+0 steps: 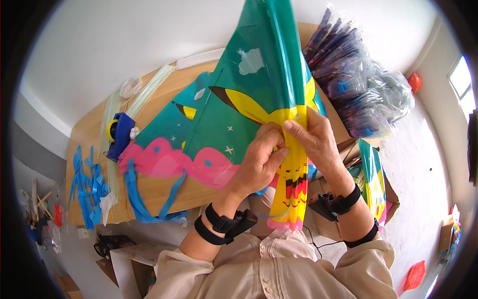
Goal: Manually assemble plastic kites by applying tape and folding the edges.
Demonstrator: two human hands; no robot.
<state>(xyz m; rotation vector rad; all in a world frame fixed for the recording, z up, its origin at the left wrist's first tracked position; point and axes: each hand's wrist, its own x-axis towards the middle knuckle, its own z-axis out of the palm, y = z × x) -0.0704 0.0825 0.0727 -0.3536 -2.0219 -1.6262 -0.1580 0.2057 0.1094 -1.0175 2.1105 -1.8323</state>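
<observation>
— What is the person wearing on the arms?
— Cream button-front shirt, sleeves pushed up. The left hand (259,162) and right hand (316,139) are bare, and each forearm is carrying two black straps with a small black device at the wrist.
— Any cables?
— A thin black wire is hanging below the right wrist.

The green kite (249,94) covers most of the surface (87,129); blue strips (87,187) and a tape dispenser (118,133) crowd its left end; packaged kites (356,84) block the right.

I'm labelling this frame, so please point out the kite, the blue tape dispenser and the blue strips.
kite (249,94): head view, green panel.
blue tape dispenser (119,137): head view, blue body.
blue strips (87,189): head view, pile's middle.
</observation>
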